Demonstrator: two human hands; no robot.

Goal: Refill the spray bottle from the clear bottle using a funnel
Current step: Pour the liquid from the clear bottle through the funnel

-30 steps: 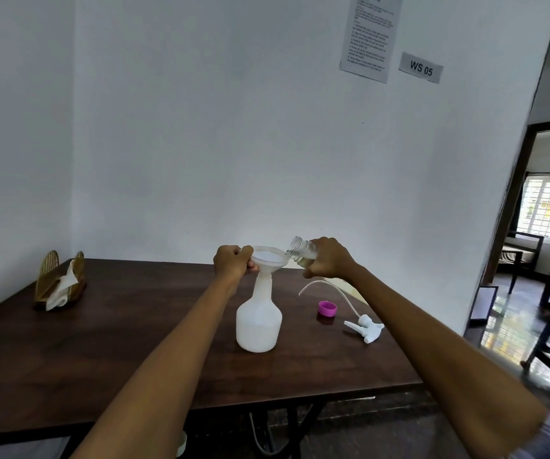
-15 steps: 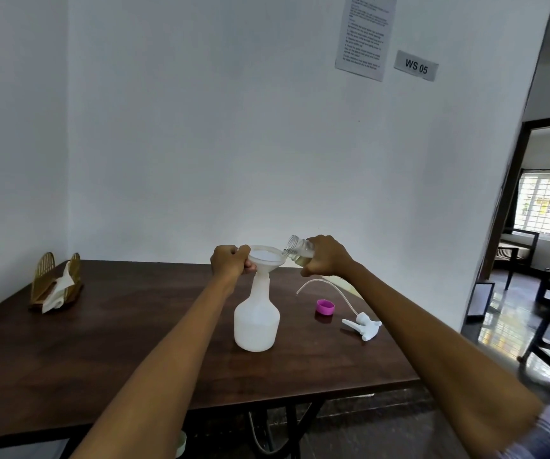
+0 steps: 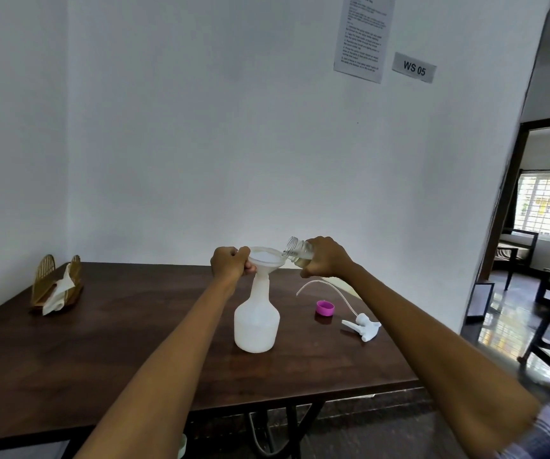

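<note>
The left hand [image 3: 228, 264] has its fingers curled closed around the near-left rim of the funnel [image 3: 264, 259], with the thumb pressed against the rim edge. The right hand [image 3: 325, 257] has its fingers wrapped closed around the body of the clear bottle [image 3: 298, 251]; the fingertips themselves are hidden on the far side.

The clear bottle is tilted on its side, its open threaded mouth pointing left and sitting just above the right edge of the funnel. A small pool of pale yellowish liquid lies along the lower side of the bottle. Whether liquid is passing the mouth cannot be told.

The funnel is white and seated upright in the neck of the spray bottle [image 3: 256, 323]. The spray bottle is translucent white, stands upright on the table [image 3: 118, 342], and serves as the reference below.

- Right of the spray bottle: a pink cap [image 3: 324, 307] lies on the table, open side up.
- Farther right of the spray bottle: the white trigger head [image 3: 363, 326] lies on its side, its thin tube [image 3: 320, 283] curving back toward the right hand.
- Far left of the spray bottle, near the wall: a gold wire holder [image 3: 55, 286] stands with white napkins in it.
- Above and right of the spray bottle, on the wall: a printed sheet [image 3: 363, 36] and a sign [image 3: 414, 67] reading "WS 05".
</note>
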